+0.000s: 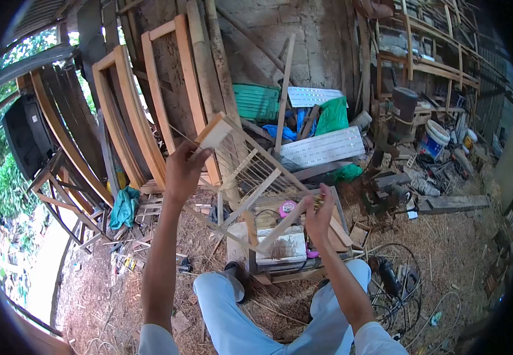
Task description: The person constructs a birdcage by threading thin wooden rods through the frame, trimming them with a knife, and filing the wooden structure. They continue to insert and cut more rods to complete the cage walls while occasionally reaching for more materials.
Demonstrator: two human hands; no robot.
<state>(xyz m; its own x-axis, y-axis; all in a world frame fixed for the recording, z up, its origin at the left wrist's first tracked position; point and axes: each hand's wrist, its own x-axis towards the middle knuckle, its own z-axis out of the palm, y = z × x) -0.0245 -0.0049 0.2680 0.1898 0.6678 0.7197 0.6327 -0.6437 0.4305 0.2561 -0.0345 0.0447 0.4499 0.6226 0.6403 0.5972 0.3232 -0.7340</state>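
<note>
Slatted frame (251,198) in the hands, held tilted above the low bench (268,275). Our left hand (184,170) is closed on its upper end, thumb and fingers clamped at the pale board (215,134); our right hand (319,219) grips the lower right corner, fingers bent around the wood. On the bench below, we see a pink tape (287,208) and a white block (283,244). Tall wooden frames (183,74) lean at the wall, left; a black power tool (388,277) lies on the littered floor (439,254), right.
</note>
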